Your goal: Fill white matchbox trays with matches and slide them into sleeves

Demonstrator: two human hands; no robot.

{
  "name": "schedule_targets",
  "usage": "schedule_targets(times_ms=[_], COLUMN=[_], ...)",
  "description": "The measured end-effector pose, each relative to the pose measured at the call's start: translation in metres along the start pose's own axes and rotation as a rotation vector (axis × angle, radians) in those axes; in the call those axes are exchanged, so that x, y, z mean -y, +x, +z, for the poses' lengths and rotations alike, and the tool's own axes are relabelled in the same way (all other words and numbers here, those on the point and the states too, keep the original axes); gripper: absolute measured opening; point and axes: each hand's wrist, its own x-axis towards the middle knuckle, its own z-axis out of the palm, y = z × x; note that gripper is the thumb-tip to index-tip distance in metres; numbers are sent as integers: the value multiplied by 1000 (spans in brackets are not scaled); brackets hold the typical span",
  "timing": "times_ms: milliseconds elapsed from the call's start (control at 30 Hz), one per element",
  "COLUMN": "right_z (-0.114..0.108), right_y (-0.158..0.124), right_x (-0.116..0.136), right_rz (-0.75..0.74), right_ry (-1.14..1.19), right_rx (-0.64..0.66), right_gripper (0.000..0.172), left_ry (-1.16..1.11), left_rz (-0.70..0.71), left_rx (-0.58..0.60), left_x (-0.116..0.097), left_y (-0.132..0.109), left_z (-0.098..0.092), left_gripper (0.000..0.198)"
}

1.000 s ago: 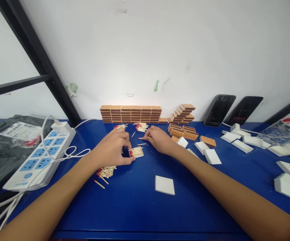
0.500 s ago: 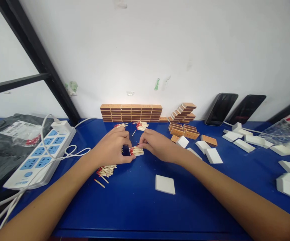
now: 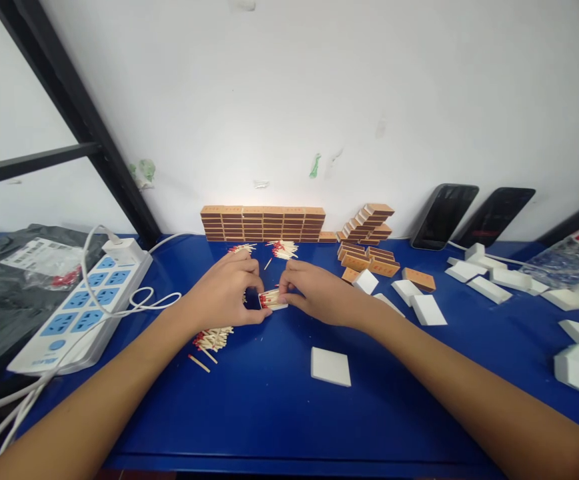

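A small white matchbox tray [image 3: 280, 307] filled with red-headed matches [image 3: 269, 298] is at the middle of the blue table. My left hand [image 3: 232, 288] grips the tray's left end between thumb and fingers. At the tray's right end my right hand [image 3: 314, 290] has its fingers pinched on the matches; how many they hold is hidden. A heap of loose matches [image 3: 214, 339] lies beneath my left wrist, with two single ones beside it. Behind my hands are two more match piles [image 3: 284, 250]. One white tray [image 3: 330, 367] rests on the table nearer me, to the right.
Brown matchboxes form a stacked wall [image 3: 263, 225] at the back, with a stepped stack [image 3: 367, 225] and loose boxes [image 3: 418, 279] to its right. White trays [image 3: 489, 290] are scattered at right. Two phones [image 3: 444, 217] lean on the wall. A power strip [image 3: 82, 310] with cables lies left.
My right fingers have moved slightly further over the right end of the tray, covering more of the matches. My left hand keeps its grip on the tray.
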Motion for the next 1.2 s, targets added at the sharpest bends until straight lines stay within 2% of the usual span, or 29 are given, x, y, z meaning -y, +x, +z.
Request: schedule_targets(times_ms=[267, 400, 533, 700, 867, 1200], right_z=[7, 2, 4, 7, 5, 10], right_y=[2, 3, 5, 6, 4, 7], right_x=[0, -8, -15, -11, -9, -12], right_rz=[-49, -19, -7, -10, -15, -6], right_ry=[48, 65, 86, 96, 79, 24], right_rx=[-17, -62, -46, -46, -111, -80], right_gripper=[9, 6, 7, 9, 6, 9], left_ry=[-7, -3, -1, -4, -2, -2], left_rz=[3, 6, 6, 3, 3, 1], left_rx=[0, -3, -1, 4, 6, 11], left_x=[0, 0, 0, 0, 0, 1], left_y=[0, 0, 0, 0, 0, 0], left_z=[0, -1, -1, 0, 0, 1], left_gripper=[24, 23, 23, 24, 24, 24])
